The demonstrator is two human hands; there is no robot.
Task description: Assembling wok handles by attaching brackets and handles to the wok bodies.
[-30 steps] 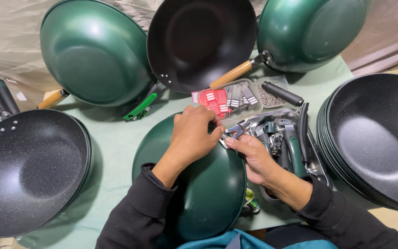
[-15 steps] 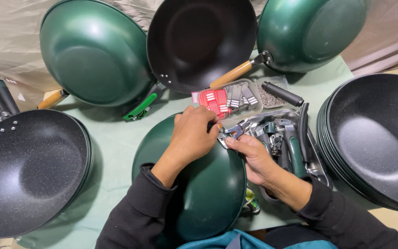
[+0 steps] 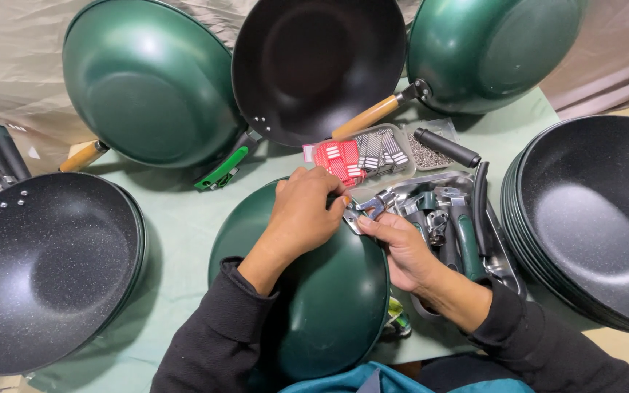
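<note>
Pinching a small metal bracket (image 3: 367, 209) between left hand (image 3: 301, 217) and right hand (image 3: 400, 247), both grips clamped, at the upturned green pan's (image 3: 314, 306) far rim.

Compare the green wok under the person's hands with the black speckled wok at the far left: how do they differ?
The green wok under the hands lies upside down, its smooth green outside up; the black speckled wok sits open side up, showing its dark flecked inside. The left hand and right hand work at the green wok's rim; nobody touches the speckled wok. Both are round and rest on the pale green table cover.
</note>
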